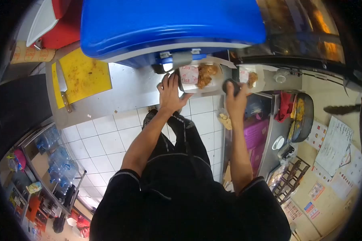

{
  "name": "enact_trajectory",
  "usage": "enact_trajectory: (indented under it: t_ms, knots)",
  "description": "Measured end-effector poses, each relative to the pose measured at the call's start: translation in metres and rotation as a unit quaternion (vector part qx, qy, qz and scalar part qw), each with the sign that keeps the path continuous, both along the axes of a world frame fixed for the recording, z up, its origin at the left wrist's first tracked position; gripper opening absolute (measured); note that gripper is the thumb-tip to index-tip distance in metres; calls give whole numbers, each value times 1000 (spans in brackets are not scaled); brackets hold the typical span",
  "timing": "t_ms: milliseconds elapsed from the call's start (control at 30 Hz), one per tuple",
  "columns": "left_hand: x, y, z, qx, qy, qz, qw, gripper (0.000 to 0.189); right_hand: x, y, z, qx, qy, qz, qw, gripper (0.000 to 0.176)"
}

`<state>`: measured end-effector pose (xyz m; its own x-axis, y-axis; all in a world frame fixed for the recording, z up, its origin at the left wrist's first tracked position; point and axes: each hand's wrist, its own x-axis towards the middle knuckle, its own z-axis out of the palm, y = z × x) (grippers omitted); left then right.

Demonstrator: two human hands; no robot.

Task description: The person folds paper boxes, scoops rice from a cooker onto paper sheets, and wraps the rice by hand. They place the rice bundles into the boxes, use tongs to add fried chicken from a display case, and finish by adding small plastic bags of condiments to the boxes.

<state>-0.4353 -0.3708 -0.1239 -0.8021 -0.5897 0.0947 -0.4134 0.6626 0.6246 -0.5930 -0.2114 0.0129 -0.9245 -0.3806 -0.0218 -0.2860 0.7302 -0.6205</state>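
An open takeaway box (189,89) with printed paper and pieces of fried chicken (207,75) lies on the steel counter. My left hand (171,95) grips the box's near left corner, fingers along its side and thumb at the front edge. To the right, my right hand (236,100) is closed around a dark, rounded object (230,86) whose kind I cannot make out. That object is beside the right end of the box. Just beyond it sits a second open box (258,83) with printed paper and a piece of fried chicken (252,78).
A large blue container (169,20) overhangs the steel counter (129,94) at the back. On the left, a knife (62,82) lies on a yellow cutting board (86,72). A glass-fronted cabinet (289,52) stands back right; a dark pan (305,118) is at right.
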Motion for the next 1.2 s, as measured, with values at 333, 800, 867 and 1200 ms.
enact_trajectory:
  t_ms: [333, 800, 867, 1200]
  knots:
    - [-5, 18, -5, -50, -53, 25, 997, 94, -92, 147, -2, -350, -267, -286, 852, 36]
    - [-12, 15, -10, -124, -93, 28, 987, 103, -198, 106, -34, 41, 151, 28, 987, 51]
    - [-9, 20, -8, -115, -105, 23, 988, 104, -205, 114, -78, 159, 108, 43, 980, 50]
    - [-10, 19, -14, -117, -100, 23, 988, 103, -232, 115, -92, 150, 225, 130, 954, 47]
